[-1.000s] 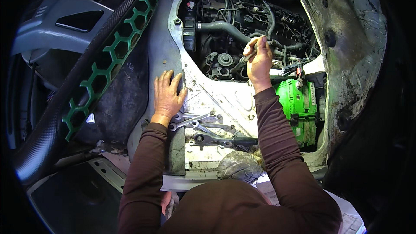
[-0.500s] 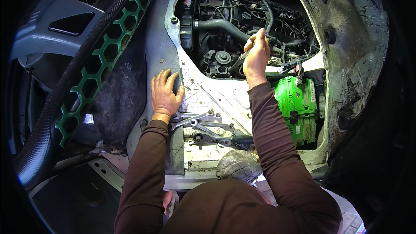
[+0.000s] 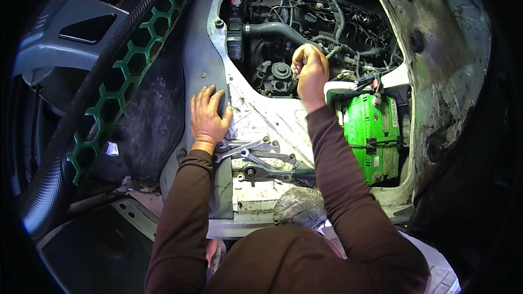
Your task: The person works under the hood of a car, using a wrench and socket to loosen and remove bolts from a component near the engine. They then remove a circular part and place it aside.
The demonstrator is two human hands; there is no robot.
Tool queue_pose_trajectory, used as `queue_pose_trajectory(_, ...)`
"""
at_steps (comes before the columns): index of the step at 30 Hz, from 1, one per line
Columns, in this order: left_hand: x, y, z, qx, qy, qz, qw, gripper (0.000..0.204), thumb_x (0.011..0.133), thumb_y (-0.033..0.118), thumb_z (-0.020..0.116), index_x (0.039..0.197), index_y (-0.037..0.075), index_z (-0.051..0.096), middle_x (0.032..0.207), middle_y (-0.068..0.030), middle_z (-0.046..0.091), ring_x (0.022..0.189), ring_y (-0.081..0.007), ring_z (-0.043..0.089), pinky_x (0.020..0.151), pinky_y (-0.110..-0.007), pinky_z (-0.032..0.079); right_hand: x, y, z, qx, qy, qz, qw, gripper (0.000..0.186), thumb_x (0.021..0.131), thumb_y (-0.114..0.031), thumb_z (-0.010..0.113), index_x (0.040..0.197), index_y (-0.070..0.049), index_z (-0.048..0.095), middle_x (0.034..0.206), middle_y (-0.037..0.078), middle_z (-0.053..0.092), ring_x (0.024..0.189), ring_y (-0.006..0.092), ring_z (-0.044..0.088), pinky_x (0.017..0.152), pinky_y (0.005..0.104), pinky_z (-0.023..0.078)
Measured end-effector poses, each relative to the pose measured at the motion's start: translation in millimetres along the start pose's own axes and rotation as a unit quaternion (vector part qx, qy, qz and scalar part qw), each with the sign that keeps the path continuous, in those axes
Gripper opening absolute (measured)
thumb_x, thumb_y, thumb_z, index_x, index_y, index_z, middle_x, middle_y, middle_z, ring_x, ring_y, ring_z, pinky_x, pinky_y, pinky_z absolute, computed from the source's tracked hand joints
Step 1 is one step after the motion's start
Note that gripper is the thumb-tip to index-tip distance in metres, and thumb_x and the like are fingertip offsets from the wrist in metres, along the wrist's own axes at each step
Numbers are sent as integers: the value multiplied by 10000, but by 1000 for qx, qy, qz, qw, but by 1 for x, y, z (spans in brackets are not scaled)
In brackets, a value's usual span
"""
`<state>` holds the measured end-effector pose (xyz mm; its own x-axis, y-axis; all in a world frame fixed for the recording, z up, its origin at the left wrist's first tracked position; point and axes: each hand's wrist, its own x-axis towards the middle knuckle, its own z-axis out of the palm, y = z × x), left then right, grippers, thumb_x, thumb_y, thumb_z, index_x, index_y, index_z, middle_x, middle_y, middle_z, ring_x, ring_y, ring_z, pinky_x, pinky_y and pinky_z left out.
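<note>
My left hand point(image 3: 210, 117) rests with fingers spread on the grey padded strip point(image 3: 201, 54) beside the white metal panel point(image 3: 264, 122). Just below it lie several metal wrenches point(image 3: 250, 144) and a ratchet point(image 3: 250, 172) with a black handle. My right hand point(image 3: 310, 71) is closed at the front of the dark engine point(image 3: 289, 8), right of a round pulley-like part point(image 3: 280, 69) and below a thick hose point(image 3: 272, 30). What it grips is mostly hidden behind the fingers and palm.
A green battery point(image 3: 370, 136) sits in an opening at the right, with a worn cover point(image 3: 447, 60) beyond. A steering wheel point(image 3: 43, 196) with green honeycomb trim and grey plastic trim point(image 3: 87, 49) occupy the left. A crumpled cloth point(image 3: 299, 207) lies at the panel's near edge.
My right hand has moved left over the last second, and its wrist and forearm have shifted with it. My left hand stays on the padded strip; the view has shifted slightly.
</note>
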<state>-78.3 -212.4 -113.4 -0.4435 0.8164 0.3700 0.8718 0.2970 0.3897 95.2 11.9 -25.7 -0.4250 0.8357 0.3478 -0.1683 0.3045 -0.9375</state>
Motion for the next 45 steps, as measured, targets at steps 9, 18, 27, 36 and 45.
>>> queue_pose_trajectory(9, -1, -1, 0, 5, -2, -1, 1000, 500, 820, 286, 760, 1275, 92, 689, 1428, -137, 599, 1396, -345, 499, 1225, -540, 315, -5, 0, 5, 82, 252, 119, 957, 563, 1117, -497, 505, 818, -39, 640, 715, 30, 571, 616, 110, 519, 592, 270, 437)
queue_pose_trajectory(18, -3, -2, 1, 1, 18, 10, 1000, 454, 821, 269, 751, 1228, 71, 713, 1391, -160, 620, 1349, -364, 529, 1194, -504, 356, 13, -6, -10, 62, 57, 97, 992, 404, 1086, -330, 601, 846, -11, 654, 702, 11, 562, 628, 84, 507, 602, 257, 417)
queue_pose_trajectory(27, 3, -1, 2, 0, 24, 18, 1000, 465, 816, 263, 750, 1239, 76, 707, 1400, -157, 620, 1349, -359, 530, 1182, -494, 365, 52, 2, -30, 221, -188, 227, 930, 360, 1081, -283, 560, 805, -55, 598, 618, -1, 498, 499, 91, 430, 523, 271, 375)
queue_pose_trajectory(36, 1, -4, 0, -1, 26, 10, 1000, 484, 811, 291, 767, 1239, 73, 704, 1403, -151, 616, 1374, -347, 517, 1206, -528, 334, 29, 4, 21, 87, 95, 116, 985, 320, 1068, -276, 583, 827, -66, 606, 658, -29, 477, 545, 60, 420, 524, 241, 334)
queue_pose_trajectory(45, -1, -2, 0, 6, 24, 10, 1000, 472, 805, 259, 758, 1237, 74, 707, 1395, -152, 625, 1345, -356, 533, 1192, -493, 360, 14, 12, 5, -11, 270, 66, 960, 315, 1071, -288, 617, 893, -33, 670, 738, -6, 601, 647, 77, 509, 614, 253, 405)
